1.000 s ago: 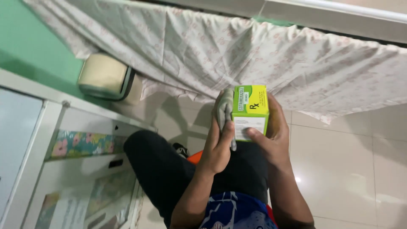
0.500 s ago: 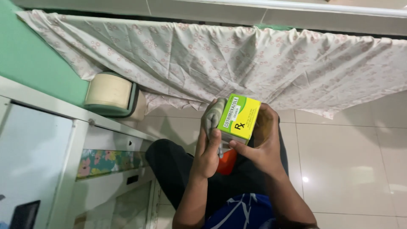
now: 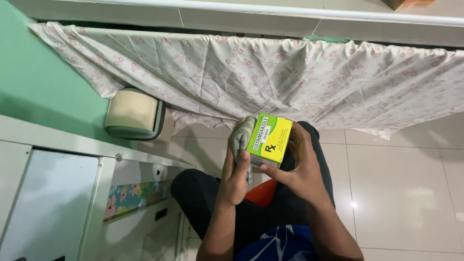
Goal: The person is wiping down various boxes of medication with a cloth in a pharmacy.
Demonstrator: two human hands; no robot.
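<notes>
Wiping looks underway, I judge: my right hand point(image 3: 302, 169) grips the yellow-green cardboard medicine box point(image 3: 269, 140) above my lap, while my left hand point(image 3: 237, 169) presses a folded grey cloth point(image 3: 241, 137) against its side; other faces probably remain.

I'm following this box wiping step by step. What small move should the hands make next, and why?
Probably draw the grey cloth in the left hand along the box side. The cloth sits bunched against the box's left face, while the right hand steadies the box from below and behind.
</notes>
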